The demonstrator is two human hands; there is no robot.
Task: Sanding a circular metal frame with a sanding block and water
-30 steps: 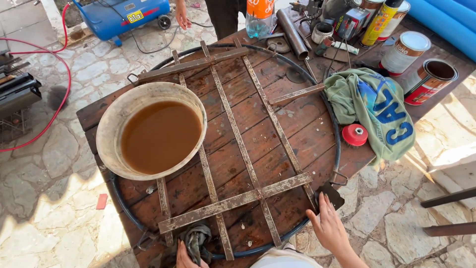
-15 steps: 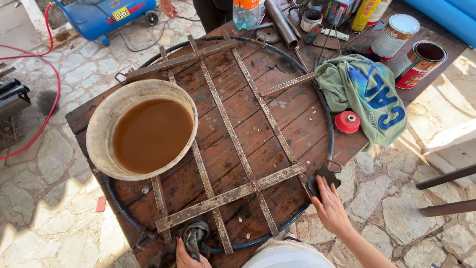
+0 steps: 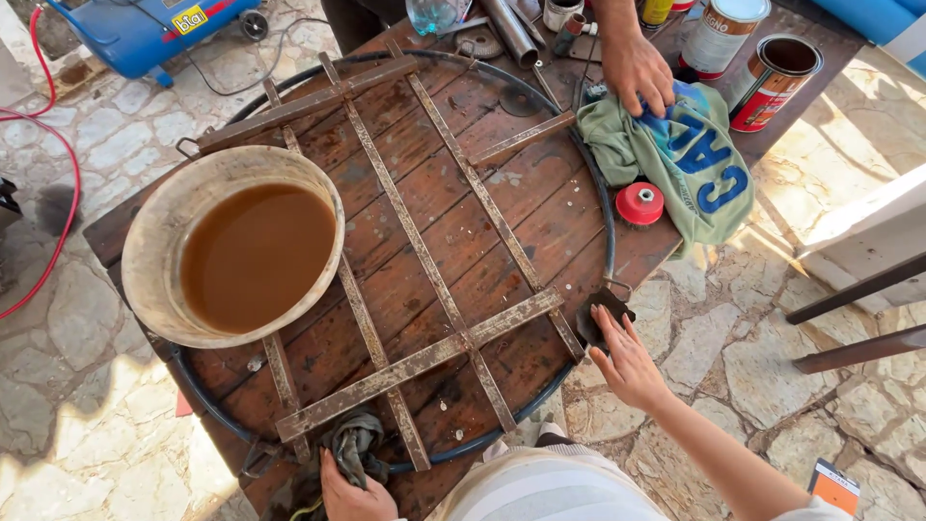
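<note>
While the person leans over the table, this is how things lie:

Right hand (image 3: 627, 362): its fingers press a small dark pad (image 3: 600, 316) against the near right rim of the round frame; the grip looks flat on the pad rather than closed round it.
Left hand (image 3: 352, 497): at the near edge, its grip clenched on a grey rag (image 3: 352, 444) bunched against the frame.
Round frame (image 3: 424, 280): a dark metal hoop crossed by rusty, pale-flecked flat bars in a grid, lying flat and covering most of the table.
Table (image 3: 540, 207): worn reddish-brown planks, stained and scratched.
Basin (image 3: 145, 260): wide and pale, full of brown liquid, sitting on the left part of the frame.
Green cloth (image 3: 694, 169): crumpled at the far right with blue lettering; another person's hand (image 3: 637, 72) rests on its far end.
Red cap (image 3: 640, 204): just beside the cloth, outside the hoop.
Paint tins (image 3: 772, 68): two at the far right corner, one open.
Ground (image 3: 87, 425): irregular stone paving in sun and shade.
Blue compressor (image 3: 154, 29): on the paving at far left, a red hose (image 3: 63, 193) curling beside it.
</note>
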